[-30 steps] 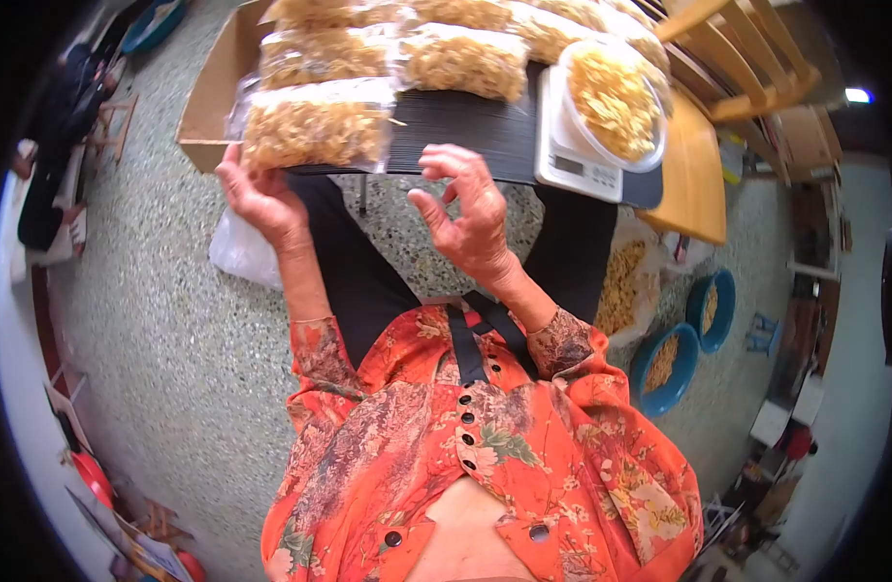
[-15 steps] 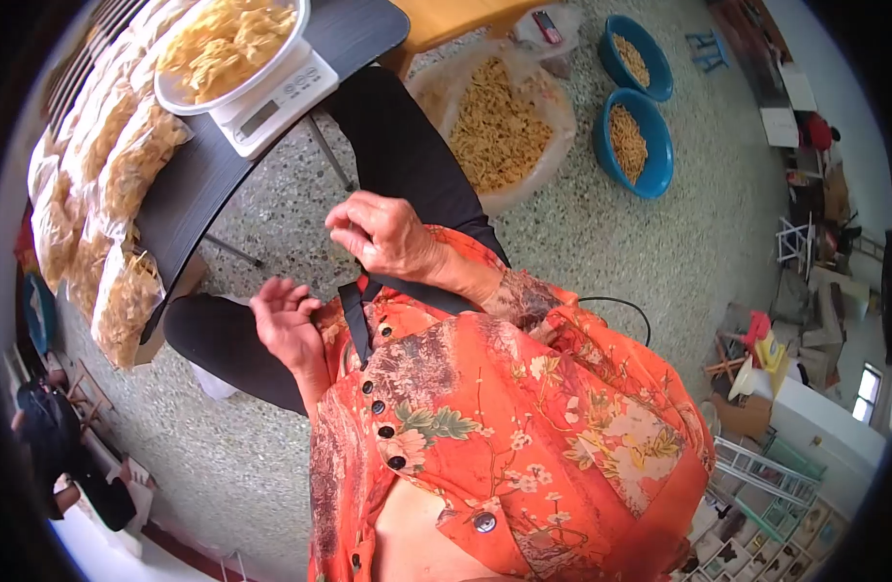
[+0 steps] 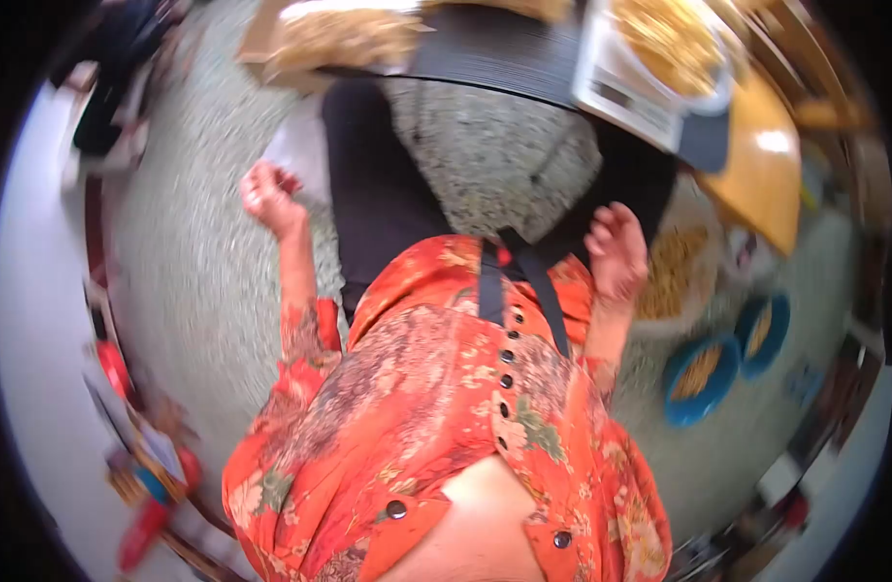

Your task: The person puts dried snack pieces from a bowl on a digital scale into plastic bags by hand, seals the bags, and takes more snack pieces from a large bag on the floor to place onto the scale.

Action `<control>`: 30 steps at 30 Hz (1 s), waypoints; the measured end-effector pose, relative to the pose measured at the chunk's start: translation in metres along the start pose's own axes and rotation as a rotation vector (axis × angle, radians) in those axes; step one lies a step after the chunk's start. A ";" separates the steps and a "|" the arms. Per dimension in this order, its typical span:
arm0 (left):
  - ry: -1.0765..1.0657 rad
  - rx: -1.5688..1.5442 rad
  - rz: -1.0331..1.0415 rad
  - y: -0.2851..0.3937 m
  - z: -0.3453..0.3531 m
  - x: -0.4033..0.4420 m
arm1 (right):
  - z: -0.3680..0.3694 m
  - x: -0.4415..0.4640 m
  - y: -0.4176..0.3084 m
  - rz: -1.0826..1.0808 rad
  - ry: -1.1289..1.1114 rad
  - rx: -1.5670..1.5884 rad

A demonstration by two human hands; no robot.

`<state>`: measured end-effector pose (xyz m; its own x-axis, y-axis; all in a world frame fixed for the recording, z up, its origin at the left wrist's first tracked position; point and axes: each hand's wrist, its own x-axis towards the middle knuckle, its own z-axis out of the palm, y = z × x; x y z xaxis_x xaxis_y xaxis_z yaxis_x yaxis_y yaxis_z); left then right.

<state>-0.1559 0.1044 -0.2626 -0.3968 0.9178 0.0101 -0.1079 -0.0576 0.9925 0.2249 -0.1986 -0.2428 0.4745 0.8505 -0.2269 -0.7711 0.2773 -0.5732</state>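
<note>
My left hand (image 3: pixel 269 197) is raised beside my left knee, near a white plastic bag (image 3: pixel 300 147). Its fingers are loosely bent and apart, somewhat blurred, with nothing seen in them. Over my right thigh, my right hand (image 3: pixel 617 254) is empty, its fingers slightly curled and apart. Both hands are away from the dark table (image 3: pixel 494 56). On that table lie a filled clear bag (image 3: pixel 347 41) at the left and a white scale (image 3: pixel 628 89) at the right, bearing a tub of yellow flakes (image 3: pixel 671 37).
An open bag of yellowish pieces (image 3: pixel 674 267) stands on the floor at the right, beside two blue basins (image 3: pixel 703 380). A wooden surface (image 3: pixel 764 160) adjoins the table. Another person (image 3: pixel 116 82) is at the far upper left.
The view has swung back toward the table. Compared with half a second ago, my hands are much farther apart, the left out to the left and the right over my right thigh.
</note>
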 end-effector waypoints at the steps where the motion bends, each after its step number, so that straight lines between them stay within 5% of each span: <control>1: 0.009 -0.002 -0.035 -0.022 -0.022 0.014 | -0.015 0.002 -0.002 0.022 -0.113 0.171; 11: -0.009 0.185 -0.561 -0.163 -0.105 -0.018 | 0.013 0.002 -0.029 0.115 -0.139 0.188; 23: 0.015 0.689 -0.285 -0.258 -0.059 0.024 | 0.036 0.010 -0.070 0.141 -0.029 0.162; 30: 0.118 1.054 -0.060 -0.211 -0.017 0.053 | 0.062 0.006 -0.064 0.125 0.082 0.077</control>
<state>-0.1693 0.1588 -0.4733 -0.5091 0.8607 0.0018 0.6919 0.4080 0.5956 0.2506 -0.1839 -0.1585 0.4037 0.8419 -0.3580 -0.8550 0.2079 -0.4752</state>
